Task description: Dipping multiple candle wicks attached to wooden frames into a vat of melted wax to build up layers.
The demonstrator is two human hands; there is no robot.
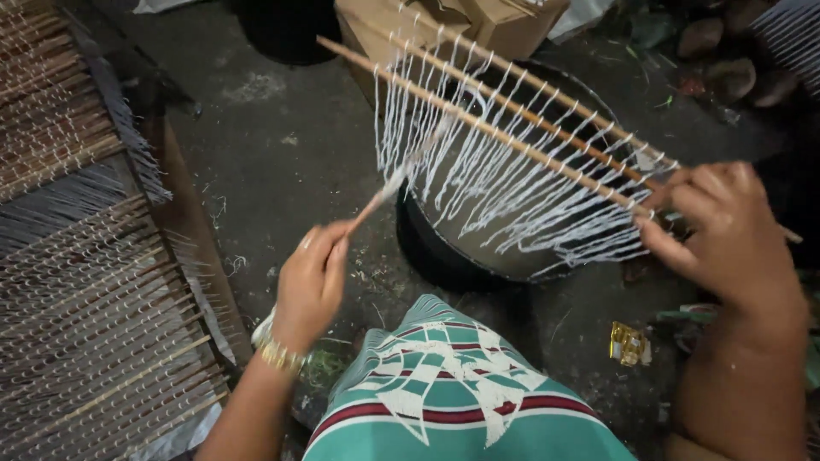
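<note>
Sticks (512,128) strung with white wicks (478,179) sit at upper centre over a dark pot (444,256), gripped by the right hand (726,230). Left hand (312,286) pinches a thin stick (384,192). Finished-looking rows fill a rack (94,299) at left, so the work appears well under way.

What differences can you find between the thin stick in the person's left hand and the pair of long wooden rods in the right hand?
The thin white-tipped stick is short and single; the long wooden rods are two and far longer. The stick carries no strands; the rods hang rows of white strings over a dark round tub. The left hand pinches the stick's end; the right hand holds the rods' ends. Both slant upward.
</note>
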